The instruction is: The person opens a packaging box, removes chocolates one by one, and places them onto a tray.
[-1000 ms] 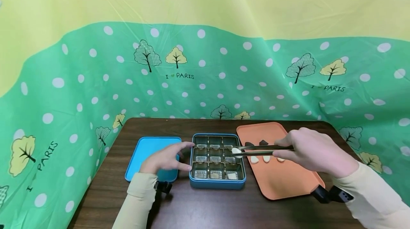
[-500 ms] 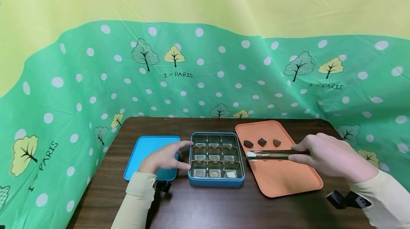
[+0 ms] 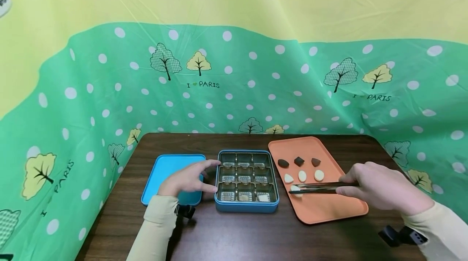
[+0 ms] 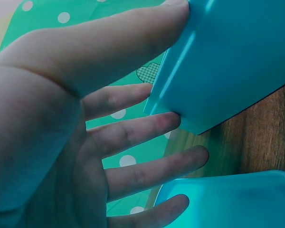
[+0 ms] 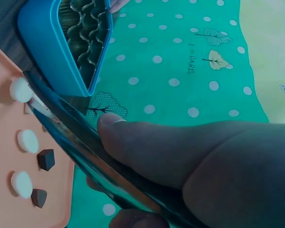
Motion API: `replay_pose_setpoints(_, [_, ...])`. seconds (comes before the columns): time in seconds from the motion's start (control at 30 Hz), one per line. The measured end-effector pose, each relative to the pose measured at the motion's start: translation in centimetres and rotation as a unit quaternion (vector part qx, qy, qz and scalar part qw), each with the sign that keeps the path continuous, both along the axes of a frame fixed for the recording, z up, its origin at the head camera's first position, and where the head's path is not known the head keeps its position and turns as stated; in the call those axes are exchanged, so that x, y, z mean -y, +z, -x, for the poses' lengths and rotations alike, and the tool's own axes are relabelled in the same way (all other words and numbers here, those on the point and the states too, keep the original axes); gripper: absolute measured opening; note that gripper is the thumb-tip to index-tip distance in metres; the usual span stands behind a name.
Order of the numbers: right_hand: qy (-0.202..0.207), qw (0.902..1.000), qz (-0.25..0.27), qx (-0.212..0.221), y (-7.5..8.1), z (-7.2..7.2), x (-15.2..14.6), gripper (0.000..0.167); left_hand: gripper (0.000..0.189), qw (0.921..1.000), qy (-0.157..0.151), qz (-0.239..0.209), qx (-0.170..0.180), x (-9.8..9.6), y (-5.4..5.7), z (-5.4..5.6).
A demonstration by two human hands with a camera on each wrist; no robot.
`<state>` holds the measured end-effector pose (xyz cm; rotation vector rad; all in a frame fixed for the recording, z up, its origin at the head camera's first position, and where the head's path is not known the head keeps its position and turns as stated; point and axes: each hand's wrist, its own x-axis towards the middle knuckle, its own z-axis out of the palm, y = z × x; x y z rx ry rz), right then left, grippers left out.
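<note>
My right hand [image 3: 380, 190] grips a pair of metal tongs [image 3: 321, 188], pointing left over the orange tray [image 3: 321, 210]. At the tongs' tips is a small white rounded piece [image 3: 297, 191]; whether they pinch it or it lies on the tray, I cannot tell. Against the left side of the blue tin [image 3: 246, 207] rest the thumb and a finger of my left hand [image 3: 186, 180], its fingers spread and fairly straight [image 4: 137, 137]. Inside the tin is a divided insert with rows of compartments. Pale patches show in the front middle and front right ones.
Behind the tongs, three white pieces [image 3: 302, 176] lie in a row on the tray. Farther back are three dark brown pieces [image 3: 299, 161]. A blue lid [image 3: 172, 167] lies left of the tin, partly under my left hand. A patterned cloth [image 3: 234, 74] hangs behind the dark wooden table [image 3: 248, 236].
The tongs have moved right from over the tin to the tray, carrying a white piece at their tips, then lower toward the tray's front. My left hand has stayed at the tin.
</note>
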<state>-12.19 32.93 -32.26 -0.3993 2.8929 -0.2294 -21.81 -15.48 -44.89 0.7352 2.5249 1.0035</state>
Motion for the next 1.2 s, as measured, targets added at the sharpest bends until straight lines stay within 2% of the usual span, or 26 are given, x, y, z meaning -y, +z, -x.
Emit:
replay_pose_setpoints(0.2, [0.000,0.9998,-0.009,0.018,-0.1,0.0,0.1,0.015,0.086,1.0000,0.004,-0.001,0.003,-0.1,0.1,0.1])
replay_pose_setpoints(0.37, [0.001,0.9996,-0.011,0.025,-0.1,0.2,0.0,0.021,0.086,1.0000,0.007,-0.001,0.004,-0.1,0.2,0.2])
replay_pose_setpoints(0.53, [0.001,0.9995,-0.011,0.028,-0.2,0.2,-0.1,0.016,0.085,1.0000,0.004,0.000,0.000,-0.1,0.2,0.2])
replay_pose_setpoints(0.7, [-0.001,0.9995,-0.010,0.031,0.0,0.3,-0.2,0.025,0.085,1.0000,0.005,0.003,0.001,-0.1,0.1,0.0])
replay_pose_setpoints(0.87, [0.000,0.9998,-0.011,0.016,0.5,0.1,-0.4,0.036,0.086,1.0000,0.004,0.000,0.002,0.0,0.2,0.0])
replay_pose_setpoints(1.0, [-0.008,0.9999,-0.007,-0.001,1.1,-0.1,-0.2,0.032,0.086,1.0000,0.005,-0.001,0.001,0.0,0.2,0.0])
replay_pose_setpoints(1.2, [-0.008,0.9997,0.013,-0.021,2.1,-0.3,1.1,0.036,0.086,1.0000,0.007,0.003,0.000,0.0,0.1,0.0])
